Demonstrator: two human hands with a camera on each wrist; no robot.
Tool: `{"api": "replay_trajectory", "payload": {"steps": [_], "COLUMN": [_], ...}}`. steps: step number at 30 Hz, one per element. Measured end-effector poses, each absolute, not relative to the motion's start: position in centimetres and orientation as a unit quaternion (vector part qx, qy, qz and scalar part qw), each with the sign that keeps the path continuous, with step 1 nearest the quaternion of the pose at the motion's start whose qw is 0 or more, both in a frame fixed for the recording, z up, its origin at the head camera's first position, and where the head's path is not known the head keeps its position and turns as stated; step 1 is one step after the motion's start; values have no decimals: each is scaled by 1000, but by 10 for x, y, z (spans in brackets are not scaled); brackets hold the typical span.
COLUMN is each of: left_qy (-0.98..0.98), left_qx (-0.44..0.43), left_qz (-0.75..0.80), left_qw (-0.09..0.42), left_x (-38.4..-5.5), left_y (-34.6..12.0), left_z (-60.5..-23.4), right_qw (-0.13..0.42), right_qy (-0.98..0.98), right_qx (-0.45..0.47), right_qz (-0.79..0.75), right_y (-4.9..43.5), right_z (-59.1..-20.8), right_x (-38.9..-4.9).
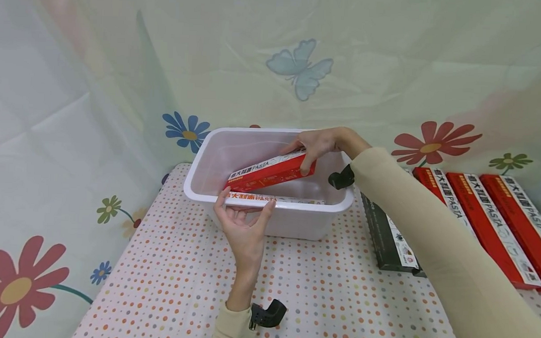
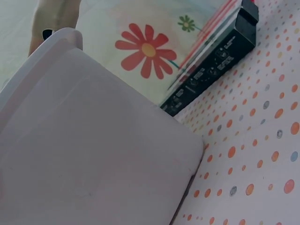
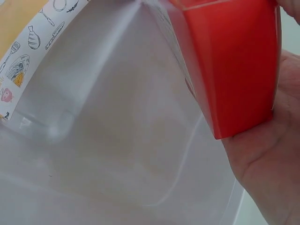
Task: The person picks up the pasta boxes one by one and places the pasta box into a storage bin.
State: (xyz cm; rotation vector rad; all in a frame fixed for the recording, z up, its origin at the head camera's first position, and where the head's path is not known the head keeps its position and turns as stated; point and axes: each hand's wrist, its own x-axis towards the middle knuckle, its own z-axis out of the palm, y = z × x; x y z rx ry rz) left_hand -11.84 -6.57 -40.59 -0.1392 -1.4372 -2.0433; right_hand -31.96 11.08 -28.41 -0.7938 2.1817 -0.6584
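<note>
My right hand [image 1: 318, 143] grips the right end of a red pasta box [image 1: 270, 175], thumb on its near side. The box slants inside a white plastic bin [image 1: 268, 222], its left end lower, near the front wall. In the right wrist view the red box [image 3: 234, 61] is held above the bin floor [image 3: 126, 122]. Along the bin's near wall lies another pasta box [image 1: 292, 200] with orange lettering and a white strip. My left hand [image 1: 243, 232] holds the near rim, index finger and thumb at its top edge, the other fingers curled against the outside.
Right of the bin lies a black box [image 1: 386, 237] with a white strip, partly behind my right sleeve [image 1: 420, 229]. Several red pasta boxes [image 1: 510, 222] lie farther right. A dotted cloth [image 1: 177, 285] covers the table; a flower-print curtain [image 1: 238, 53] hangs behind.
</note>
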Motion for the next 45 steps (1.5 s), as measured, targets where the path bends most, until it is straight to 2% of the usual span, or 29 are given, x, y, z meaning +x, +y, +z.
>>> {"api": "replay_trajectory", "payload": {"steps": [17, 26, 31, 37, 45], "left_qy": [-548, -548, -548, -545, -549], "left_qx": [-50, -54, -52, -53, -49], "left_qz": [-776, -777, -774, -775, -772], "left_qw": [309, 306, 314, 316, 317], "left_x": [-121, -122, -124, -126, -125], "left_y": [-63, -63, -64, -65, -65], "left_z": [-408, -408, -409, -410, -410], "right_qw": [327, 265, 219, 134, 60], "right_qy": [865, 865, 857, 869, 903], "right_qx": [-304, -334, -359, -348, -225], "right_qz": [-228, -263, -296, -326, -361], "right_y": [120, 124, 130, 162, 236], "right_z": [-284, -265, -241, -220, -214], "right_x": [-319, -310, -289, -249, -188]}}
